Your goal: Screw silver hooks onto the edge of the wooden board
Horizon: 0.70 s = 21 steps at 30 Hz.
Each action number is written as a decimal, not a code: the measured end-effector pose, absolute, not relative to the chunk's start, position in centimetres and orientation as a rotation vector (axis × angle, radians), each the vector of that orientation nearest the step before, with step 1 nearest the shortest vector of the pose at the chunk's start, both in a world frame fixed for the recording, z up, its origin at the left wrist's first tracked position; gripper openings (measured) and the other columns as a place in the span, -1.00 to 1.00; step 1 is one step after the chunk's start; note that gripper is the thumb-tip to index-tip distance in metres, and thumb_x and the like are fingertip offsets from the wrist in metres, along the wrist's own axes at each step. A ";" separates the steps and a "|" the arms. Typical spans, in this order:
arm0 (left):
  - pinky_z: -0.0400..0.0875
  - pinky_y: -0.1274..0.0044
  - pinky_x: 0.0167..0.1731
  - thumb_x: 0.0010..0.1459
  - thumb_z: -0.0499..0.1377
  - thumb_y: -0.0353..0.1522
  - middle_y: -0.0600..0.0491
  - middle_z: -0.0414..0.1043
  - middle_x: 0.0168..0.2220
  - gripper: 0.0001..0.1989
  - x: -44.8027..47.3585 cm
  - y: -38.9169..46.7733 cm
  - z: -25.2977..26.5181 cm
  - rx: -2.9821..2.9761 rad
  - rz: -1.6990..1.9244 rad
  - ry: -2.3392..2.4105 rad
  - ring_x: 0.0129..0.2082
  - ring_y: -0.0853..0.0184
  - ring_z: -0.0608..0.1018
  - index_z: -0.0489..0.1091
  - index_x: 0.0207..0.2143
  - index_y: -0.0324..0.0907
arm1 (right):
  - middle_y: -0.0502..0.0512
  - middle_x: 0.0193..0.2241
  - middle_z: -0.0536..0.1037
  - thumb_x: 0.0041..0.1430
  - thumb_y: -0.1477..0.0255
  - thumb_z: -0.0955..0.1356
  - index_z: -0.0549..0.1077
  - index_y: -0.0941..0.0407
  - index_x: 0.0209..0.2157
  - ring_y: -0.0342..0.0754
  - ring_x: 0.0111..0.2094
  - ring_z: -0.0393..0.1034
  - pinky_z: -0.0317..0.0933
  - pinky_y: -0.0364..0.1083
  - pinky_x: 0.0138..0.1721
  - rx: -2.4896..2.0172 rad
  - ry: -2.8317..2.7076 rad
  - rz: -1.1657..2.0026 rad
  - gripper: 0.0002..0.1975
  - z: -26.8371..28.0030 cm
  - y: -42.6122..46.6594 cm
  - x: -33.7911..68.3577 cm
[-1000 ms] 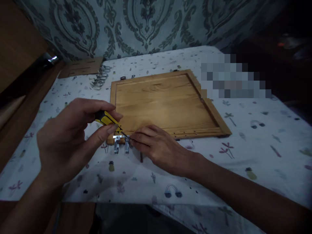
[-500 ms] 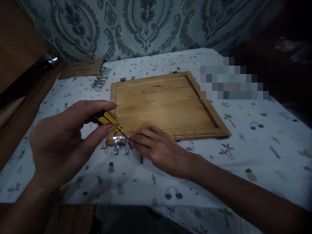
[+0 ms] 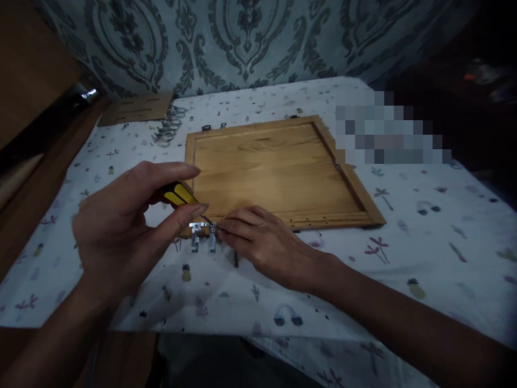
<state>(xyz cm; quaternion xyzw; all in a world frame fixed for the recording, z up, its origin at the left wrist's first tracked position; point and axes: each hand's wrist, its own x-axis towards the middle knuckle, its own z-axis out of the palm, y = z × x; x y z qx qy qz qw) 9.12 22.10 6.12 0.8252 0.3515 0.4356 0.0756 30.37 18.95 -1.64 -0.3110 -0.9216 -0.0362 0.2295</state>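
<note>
Screwdriver [image 3: 177,194] lies in the left grip [image 3: 121,218], its yellow and black handle held between thumb and fingers, the index finger stretched out above it. The shaft slants down to the right from the thumb, and its tip meets the right-hand one of two metal hinges [image 3: 212,240], just beyond the thumb tip. The right grip [image 3: 264,242] comes in from the other side, fingers bunched and touching that same hinge at its right flank; whether they pinch it or only press it, I cannot tell. The other hinge, the left one [image 3: 196,237], sits just beside it, between the screwdriver shaft and the near-left corner of a wooden panel [image 3: 266,167].

Both hinges stand at the panel's near edge, their arms jutting over it toward the front edge of the worktop [image 3: 343,312]. The panel lies flat, with a raised frame around it and small dark holes along its near rail, right of the right grip. Beyond its far-left corner is a cluster of shiny metal pieces [image 3: 167,129], next to slotted cardboard [image 3: 137,109] at the worktop's far-left corner. A patterned backdrop [image 3: 242,43] rises behind the far edge.
</note>
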 end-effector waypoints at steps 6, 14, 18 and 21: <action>0.57 0.55 -0.23 0.09 0.41 -0.39 0.26 0.58 -0.18 -0.62 8.9 22.0 6.6 2.428 1.314 1.124 -0.27 0.40 0.62 0.52 -0.03 0.08 | 0.19 -0.06 0.62 0.43 0.53 0.21 0.52 0.28 -0.05 0.05 -0.08 0.39 0.26 0.04 -0.09 -0.852 -2.540 -0.094 -0.72 -1.6 19.0 30.4; 0.59 0.45 -0.22 0.19 0.31 -0.40 0.20 0.61 -0.18 -0.65 8.4 22.1 7.1 2.386 1.109 1.039 -0.22 0.28 0.65 0.49 0.02 0.07 | 0.19 -0.07 0.63 0.43 0.56 0.19 0.53 0.27 -0.09 0.04 -0.08 0.39 0.28 0.03 -0.09 -0.852 -2.528 -0.112 -0.71 -1.5 19.0 30.4; 0.60 0.42 -0.30 0.21 0.29 -0.33 0.17 0.62 -0.19 -0.69 8.0 22.5 7.6 2.468 1.045 0.974 -0.26 0.24 0.67 0.50 0.02 0.06 | 0.16 -0.08 0.63 0.42 0.53 0.22 0.54 0.25 -0.09 0.04 -0.07 0.39 0.26 0.03 -0.09 -0.862 -2.524 -0.114 -0.74 -1.6 19.0 30.3; 0.59 0.41 -0.29 0.21 0.29 -0.31 0.18 0.63 -0.19 -0.69 7.8 23.1 7.7 2.530 1.007 0.899 -0.24 0.22 0.67 0.50 0.02 0.08 | 0.17 -0.07 0.63 0.42 0.52 0.24 0.53 0.24 -0.08 0.04 -0.08 0.38 0.26 0.04 -0.10 -0.876 -2.535 -0.097 -0.75 -1.7 18.9 30.3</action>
